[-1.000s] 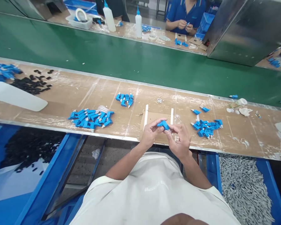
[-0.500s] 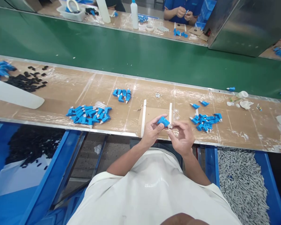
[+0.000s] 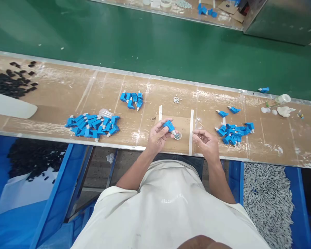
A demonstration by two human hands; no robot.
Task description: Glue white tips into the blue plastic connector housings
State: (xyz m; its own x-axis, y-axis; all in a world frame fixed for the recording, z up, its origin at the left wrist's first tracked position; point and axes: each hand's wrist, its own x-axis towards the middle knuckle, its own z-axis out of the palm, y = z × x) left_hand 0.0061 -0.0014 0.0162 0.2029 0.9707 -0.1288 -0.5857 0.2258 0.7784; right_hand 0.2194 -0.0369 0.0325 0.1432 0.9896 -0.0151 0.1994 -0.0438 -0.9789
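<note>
My left hand (image 3: 157, 137) is closed on a blue plastic part (image 3: 168, 126) with a pale tip, held over a cardboard sheet. Just beyond that tip is a small round clear dish (image 3: 178, 136) with something dark in it. To the right, apart from the part, my right hand (image 3: 206, 143) has thumb and index finger pinched together beside a white strip (image 3: 191, 128); whatever they hold is too small to make out. A thin stick (image 3: 199, 122) lies past its fingertips. Several small pale pieces (image 3: 176, 99) form a little heap further back.
Piles of blue parts lie left (image 3: 93, 126) and right (image 3: 234, 133), with a smaller group (image 3: 132, 100) behind. Black pieces (image 3: 12, 83) are at far left. A clear jar (image 3: 282, 99) lies at right. Below the bench edge is a bin of grey pieces (image 3: 268, 204). A green belt (image 3: 145, 45) runs behind.
My right hand has come away from the blue part and moved right. My left hand still holds the part, shifted left, and the dish is now visible. The view has tilted downward.
</note>
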